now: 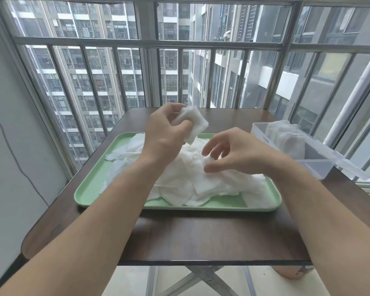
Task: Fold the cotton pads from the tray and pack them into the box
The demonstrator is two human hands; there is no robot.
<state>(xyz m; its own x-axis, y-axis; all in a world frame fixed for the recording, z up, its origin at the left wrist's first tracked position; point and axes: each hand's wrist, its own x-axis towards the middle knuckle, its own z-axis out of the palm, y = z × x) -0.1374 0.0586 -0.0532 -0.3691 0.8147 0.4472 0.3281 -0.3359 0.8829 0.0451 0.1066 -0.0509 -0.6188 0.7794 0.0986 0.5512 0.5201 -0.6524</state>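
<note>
Early going here, by the look of it: the green tray (88,193) on the bench (201,236) is heaped with loose cotton pads (186,180), a big white mound spilling from the middle out toward both ends, so most of the work looks to be ahead. The left hand (165,133) is up above the tray's far side, its grip pinching one pad (192,122) between thumb and curled fingers; the pad looks part-doubled, and I'd call this the folding step. The right hand (233,150) is low over the crest of the heap, its grip loosely spread with thumb and fingertips apart, holding nothing I can make out; whether the tips brush the top pad, I can't tell. Over on the right sits the clear box (316,165), lid (350,165) dropped open beside it. Its far section holds a stack of packed pads (284,137) rising above the rim; the near section shows nothing inside.
</note>
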